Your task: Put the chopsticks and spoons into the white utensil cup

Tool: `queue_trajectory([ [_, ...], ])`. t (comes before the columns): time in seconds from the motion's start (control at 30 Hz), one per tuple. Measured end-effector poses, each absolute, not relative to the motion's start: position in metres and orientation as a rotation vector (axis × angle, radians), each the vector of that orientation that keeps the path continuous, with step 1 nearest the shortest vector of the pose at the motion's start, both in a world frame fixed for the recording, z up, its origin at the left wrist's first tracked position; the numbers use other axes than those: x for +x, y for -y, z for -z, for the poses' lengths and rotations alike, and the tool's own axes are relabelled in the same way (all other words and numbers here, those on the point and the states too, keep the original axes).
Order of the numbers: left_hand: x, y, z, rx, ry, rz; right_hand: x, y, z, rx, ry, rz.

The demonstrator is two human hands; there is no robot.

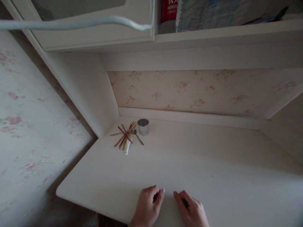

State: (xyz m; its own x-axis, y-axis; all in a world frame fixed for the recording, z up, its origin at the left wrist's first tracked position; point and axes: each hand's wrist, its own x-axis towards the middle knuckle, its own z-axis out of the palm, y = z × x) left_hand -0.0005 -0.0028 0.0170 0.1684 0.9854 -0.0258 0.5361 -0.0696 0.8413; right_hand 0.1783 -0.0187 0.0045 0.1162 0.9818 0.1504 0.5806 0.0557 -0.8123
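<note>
My left hand [149,204] rests at the front of the white desk [189,157], fingers curled into a loose fist with nothing visible in it. Beside it, a short gap to the right, my right hand [191,208] is curled the same way, also with nothing showing. Well beyond both hands, at the back left, lies a loose heap of brown chopsticks [123,138]. Metal spoons [139,138] and a white spoon handle [127,147] lie among them. A grey perforated utensil holder [143,127] stands upright just right of the heap.
A white cabinet [99,37] overhangs the desk, with a pale bar [71,24] crossing in front of it. Its open shelf [213,36] holds a red package [168,11] and a plastic-wrapped bundle [203,14]. Flowered wallpaper [184,91] covers the back. The desk's rounded corner [58,190] is at left.
</note>
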Motion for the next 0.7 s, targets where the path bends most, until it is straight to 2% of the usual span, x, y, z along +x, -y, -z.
queue_trajectory([
  [0.7,-0.0009,0.0032,-0.016,1.739,-1.474,-0.751,0.1792,0.0198,0.0007,-1.622,1.595,-0.648],
])
